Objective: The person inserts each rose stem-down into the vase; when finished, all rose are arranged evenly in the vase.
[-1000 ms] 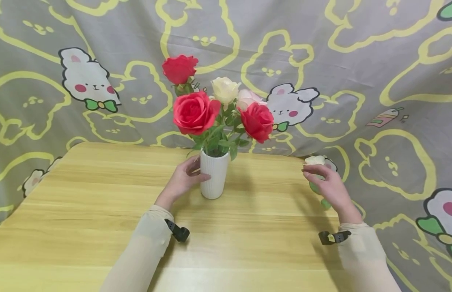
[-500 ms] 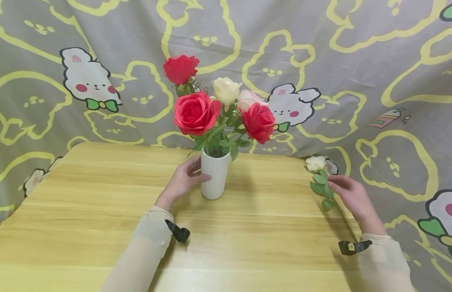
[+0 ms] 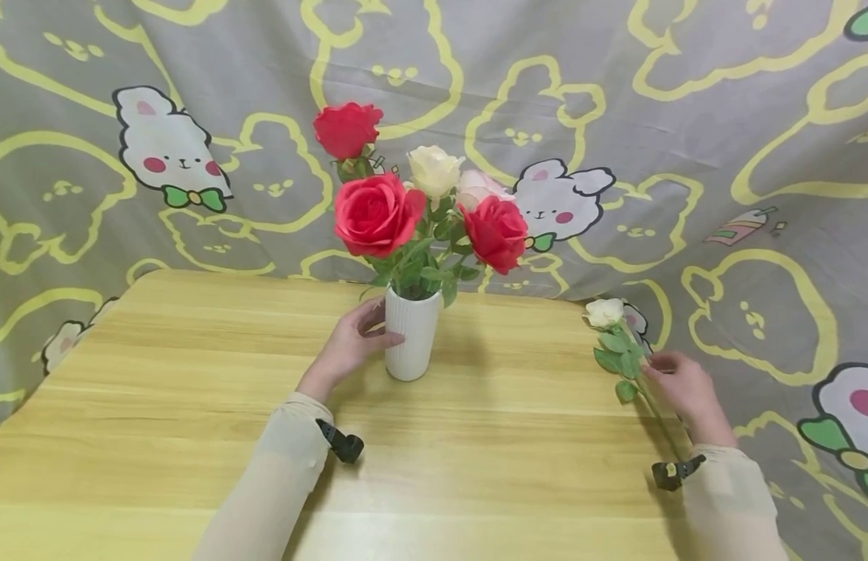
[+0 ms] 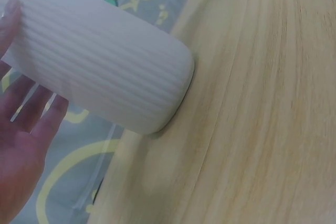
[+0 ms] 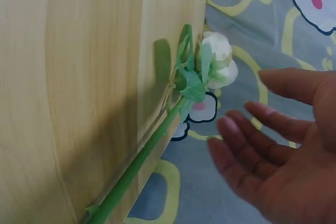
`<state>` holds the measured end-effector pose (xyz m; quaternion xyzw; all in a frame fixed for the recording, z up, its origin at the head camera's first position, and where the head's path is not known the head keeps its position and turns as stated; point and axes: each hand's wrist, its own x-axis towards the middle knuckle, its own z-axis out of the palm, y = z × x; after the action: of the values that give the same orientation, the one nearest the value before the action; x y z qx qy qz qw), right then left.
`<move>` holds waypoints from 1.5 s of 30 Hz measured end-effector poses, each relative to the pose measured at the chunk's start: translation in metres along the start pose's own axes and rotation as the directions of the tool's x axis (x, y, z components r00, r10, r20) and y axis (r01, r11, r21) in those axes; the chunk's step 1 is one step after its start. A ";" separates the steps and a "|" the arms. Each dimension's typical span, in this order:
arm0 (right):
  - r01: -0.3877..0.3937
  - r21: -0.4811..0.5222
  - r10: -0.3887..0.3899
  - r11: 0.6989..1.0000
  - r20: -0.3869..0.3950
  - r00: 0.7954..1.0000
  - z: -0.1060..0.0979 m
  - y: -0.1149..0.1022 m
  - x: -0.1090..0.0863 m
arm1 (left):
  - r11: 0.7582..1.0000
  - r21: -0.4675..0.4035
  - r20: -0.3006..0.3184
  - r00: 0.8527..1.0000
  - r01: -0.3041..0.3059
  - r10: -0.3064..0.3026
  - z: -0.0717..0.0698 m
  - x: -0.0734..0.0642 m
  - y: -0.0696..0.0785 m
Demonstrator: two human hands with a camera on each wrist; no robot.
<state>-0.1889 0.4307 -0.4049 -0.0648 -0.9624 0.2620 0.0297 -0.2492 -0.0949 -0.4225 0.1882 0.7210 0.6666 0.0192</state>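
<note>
A white ribbed vase [image 3: 411,335] stands upright on the table, holding red roses [image 3: 379,215], a cream rose [image 3: 435,171] and a pale pink rose [image 3: 481,189]. My left hand [image 3: 351,343] grips the vase from its left side; in the left wrist view its thumb lies on one side of the vase and the other fingers on the opposite side. A single white rose [image 3: 605,313] with green leaves lies along the table's right edge. Beside its stem [image 5: 134,169] is my right hand [image 3: 686,387], its fingers apart and, in the right wrist view, clear of the flower.
The wooden table [image 3: 195,436] has its right edge close to the loose rose. Behind and to the right hangs a grey curtain [image 3: 756,140] printed with yellow outlines and white rabbits. Each wrist carries a small black camera [image 3: 343,442].
My right hand has moved right and toward me, from over the white rose's bloom to beside its leaves and stem. The rose stays in place. My left hand keeps its grip on the vase.
</note>
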 end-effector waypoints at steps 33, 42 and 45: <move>-0.163 -0.059 0.169 0.985 0.131 0.977 0.017 0.009 0.008 | 1.000 -0.006 0.011 1.000 0.029 -0.029 0.000 0.001 0.002; -0.061 0.026 0.061 0.998 0.004 0.998 0.009 -0.012 0.007 | 1.000 -0.006 0.014 1.000 0.018 -0.018 -0.002 0.001 0.002; -0.048 0.078 0.049 0.996 -0.011 0.999 0.003 -0.027 0.005 | 1.000 -0.001 0.014 1.000 0.027 -0.027 -0.003 0.000 0.002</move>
<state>-0.1969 0.4067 -0.3940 -0.0888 -0.9495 0.2993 0.0320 -0.2499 -0.0974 -0.4202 0.1832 0.7229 0.6654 0.0333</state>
